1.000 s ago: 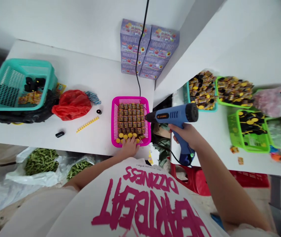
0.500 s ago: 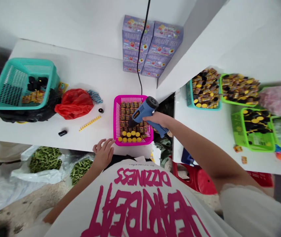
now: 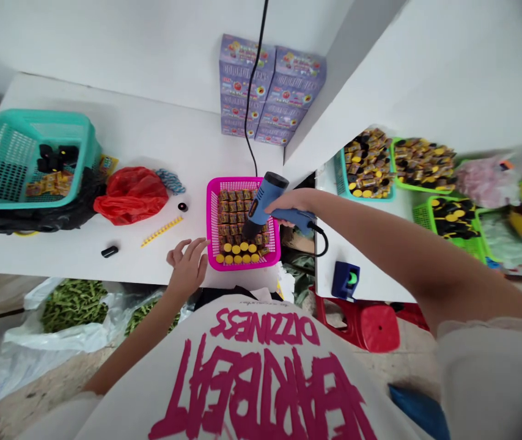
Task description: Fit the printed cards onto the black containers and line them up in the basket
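Note:
A pink basket [image 3: 212, 211] sits near the front edge of the white table [image 3: 151, 140], packed with rows of small wrapped bottles and a row of yellow caps [image 3: 238, 249]. My right hand [image 3: 291, 205] grips a blue heat gun [image 3: 261, 205], its dark nozzle pointing down into the basket over the bottles. Its black cord [image 3: 252, 91] runs up the wall. My left hand [image 3: 186, 266] rests at the table edge just left of the basket, fingers spread and holding nothing.
A teal basket [image 3: 27, 156] with dark items, a red bag [image 3: 130, 194] and a yellow strip [image 3: 162, 231] lie to the left. Purple boxes [image 3: 270, 88] stand stacked at the wall. Green and teal baskets [image 3: 417, 162] of bottles fill the right table. A red stool [image 3: 375, 324] stands below.
My right hand swung the heat gun from the right side over onto the pink basket and tilted its nozzle down. My left hand left the yellow caps and drew back to the basket's left.

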A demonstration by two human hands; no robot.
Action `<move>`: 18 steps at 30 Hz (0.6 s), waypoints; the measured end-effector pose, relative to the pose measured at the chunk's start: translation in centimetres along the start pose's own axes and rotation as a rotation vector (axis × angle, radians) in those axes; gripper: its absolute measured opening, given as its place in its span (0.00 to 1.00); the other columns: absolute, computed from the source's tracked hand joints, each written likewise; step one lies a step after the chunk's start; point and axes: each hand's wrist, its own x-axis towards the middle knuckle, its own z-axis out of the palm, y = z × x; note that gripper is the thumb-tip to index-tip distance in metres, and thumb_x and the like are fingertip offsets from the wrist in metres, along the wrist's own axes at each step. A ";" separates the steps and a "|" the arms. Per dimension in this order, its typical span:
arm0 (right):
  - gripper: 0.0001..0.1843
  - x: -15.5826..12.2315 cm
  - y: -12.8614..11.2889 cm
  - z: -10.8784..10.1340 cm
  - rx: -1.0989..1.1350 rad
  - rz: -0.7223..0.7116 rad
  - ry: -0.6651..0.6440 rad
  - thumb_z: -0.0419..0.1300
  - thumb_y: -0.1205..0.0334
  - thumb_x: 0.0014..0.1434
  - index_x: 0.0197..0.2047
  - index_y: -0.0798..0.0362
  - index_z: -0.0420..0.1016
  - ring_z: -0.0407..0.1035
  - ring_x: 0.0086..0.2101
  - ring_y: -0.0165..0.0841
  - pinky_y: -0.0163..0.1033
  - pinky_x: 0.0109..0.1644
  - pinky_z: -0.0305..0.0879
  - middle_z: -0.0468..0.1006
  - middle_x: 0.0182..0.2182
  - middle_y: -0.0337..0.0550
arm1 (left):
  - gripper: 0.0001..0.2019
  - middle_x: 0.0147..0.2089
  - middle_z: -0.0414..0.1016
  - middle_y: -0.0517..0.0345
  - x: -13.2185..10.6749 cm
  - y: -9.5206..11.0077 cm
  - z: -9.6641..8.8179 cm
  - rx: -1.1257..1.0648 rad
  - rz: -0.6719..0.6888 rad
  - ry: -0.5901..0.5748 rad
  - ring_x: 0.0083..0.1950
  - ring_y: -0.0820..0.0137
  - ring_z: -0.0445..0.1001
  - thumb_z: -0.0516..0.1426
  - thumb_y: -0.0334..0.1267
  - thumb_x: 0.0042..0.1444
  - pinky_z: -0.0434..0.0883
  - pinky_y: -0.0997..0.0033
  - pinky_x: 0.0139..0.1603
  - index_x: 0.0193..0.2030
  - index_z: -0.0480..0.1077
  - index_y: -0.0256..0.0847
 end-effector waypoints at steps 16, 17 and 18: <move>0.14 -11.8 8.6 -3.2 0.286 -0.063 0.667 0.64 0.54 0.59 0.31 0.55 0.70 0.69 0.17 0.30 0.37 0.18 0.69 0.76 0.25 0.45 | 0.18 0.59 0.70 0.46 7.5 13.0 15.6 0.013 0.224 -0.392 0.58 0.58 0.71 0.57 0.44 0.65 0.70 0.49 0.57 0.57 0.68 0.37; 0.14 -12.1 8.6 -2.9 0.292 -0.063 0.667 0.64 0.54 0.59 0.31 0.56 0.70 0.68 0.17 0.30 0.36 0.18 0.68 0.76 0.25 0.44 | 0.17 0.58 0.70 0.47 6.6 12.8 15.5 0.011 0.243 -0.400 0.58 0.58 0.71 0.57 0.44 0.65 0.70 0.48 0.58 0.56 0.69 0.37; 0.14 -12.3 8.6 -2.5 0.301 -0.060 0.653 0.64 0.54 0.59 0.30 0.56 0.70 0.68 0.17 0.29 0.36 0.17 0.67 0.75 0.24 0.43 | 0.16 0.58 0.71 0.47 5.6 12.6 15.3 0.006 0.269 -0.411 0.58 0.58 0.70 0.56 0.44 0.65 0.69 0.48 0.59 0.55 0.70 0.37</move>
